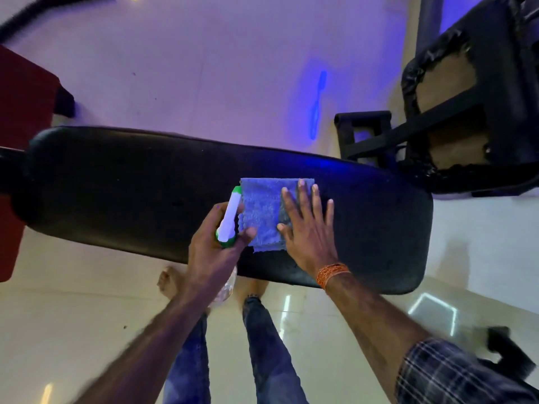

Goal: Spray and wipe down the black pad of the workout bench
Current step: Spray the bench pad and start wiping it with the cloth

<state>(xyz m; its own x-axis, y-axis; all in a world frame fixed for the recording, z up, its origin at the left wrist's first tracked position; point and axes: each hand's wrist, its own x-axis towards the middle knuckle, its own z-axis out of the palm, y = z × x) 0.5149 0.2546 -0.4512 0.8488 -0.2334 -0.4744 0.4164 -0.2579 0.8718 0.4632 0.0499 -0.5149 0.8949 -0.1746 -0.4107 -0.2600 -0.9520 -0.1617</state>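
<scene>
The long black pad of the workout bench runs across the middle of the head view. A blue cloth lies flat on it, right of centre. My right hand presses on the cloth's right part with straight, spread fingers. My left hand grips a spray bottle with a white and green head, its nozzle pointing away from me at the cloth's left edge. The bottle's clear body shows below my left wrist.
A second bench with a torn black pad and black frame stands at the far right. A red mat lies at the left. My bare feet stand on the glossy tiled floor just before the pad. A dark object lies at bottom right.
</scene>
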